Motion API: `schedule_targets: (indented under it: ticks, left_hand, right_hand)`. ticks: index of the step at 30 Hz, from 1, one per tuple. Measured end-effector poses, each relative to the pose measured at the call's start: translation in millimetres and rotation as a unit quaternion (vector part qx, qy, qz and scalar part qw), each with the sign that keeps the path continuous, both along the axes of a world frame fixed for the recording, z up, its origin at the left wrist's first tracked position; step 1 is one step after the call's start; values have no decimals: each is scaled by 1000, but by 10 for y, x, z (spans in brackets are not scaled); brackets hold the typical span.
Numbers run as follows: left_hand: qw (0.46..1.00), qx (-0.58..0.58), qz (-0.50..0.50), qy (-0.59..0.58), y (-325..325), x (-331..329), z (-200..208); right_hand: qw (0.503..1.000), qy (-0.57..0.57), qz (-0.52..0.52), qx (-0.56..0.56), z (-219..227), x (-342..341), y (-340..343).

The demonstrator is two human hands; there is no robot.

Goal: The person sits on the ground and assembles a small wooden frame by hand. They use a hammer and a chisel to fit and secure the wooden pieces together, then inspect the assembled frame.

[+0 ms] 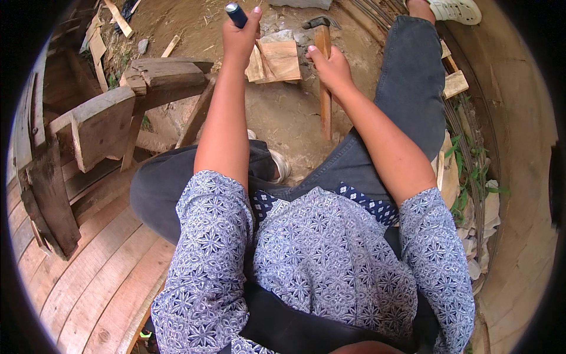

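Observation:
My left hand point(240, 42) is closed around a dark-handled chisel point(236, 14), its pale capped end sticking up past the fist. The lower part of this tool is mostly hidden by the hand. Just right of the fist lies a flat light wood block point(282, 61), with a thin dark strip across its left part; whether that is blade or splinter I cannot make out. My right hand point(332, 68) grips a claw hammer point(325, 106) about midway along its wooden handle. The hammer's dark metal head points away from me, right of the block and apart from it.
A weathered timber frame point(100, 118) stands on the left above a plank surface point(106, 289). My legs point(407, 76) spread around the work spot on bare earth point(277, 118). Small wood offcuts point(455, 84), long rods point(471, 141) and stones lie along the right by a wall.

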State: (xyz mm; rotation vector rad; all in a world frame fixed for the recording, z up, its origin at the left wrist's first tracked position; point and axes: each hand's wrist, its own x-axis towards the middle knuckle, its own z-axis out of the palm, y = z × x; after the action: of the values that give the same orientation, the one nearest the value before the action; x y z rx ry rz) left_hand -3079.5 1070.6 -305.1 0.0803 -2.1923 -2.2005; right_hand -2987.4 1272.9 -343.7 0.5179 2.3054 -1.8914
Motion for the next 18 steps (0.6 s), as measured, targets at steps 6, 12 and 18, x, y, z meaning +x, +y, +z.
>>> schedule_targets:
  ticks: [6,12,18]
  left_hand:
    - [998,44,-35,9,32,15,-6]
    - [998,28,-47,9,14,57,-51]
    - [999,-41,-26,8,60,65,-71]
  right_hand:
    - [1000,2,2,12,5,13,-42]
    - [999,-24,27,40,103,28,-46]
    - [999,-12,18,24,93,42,-72]
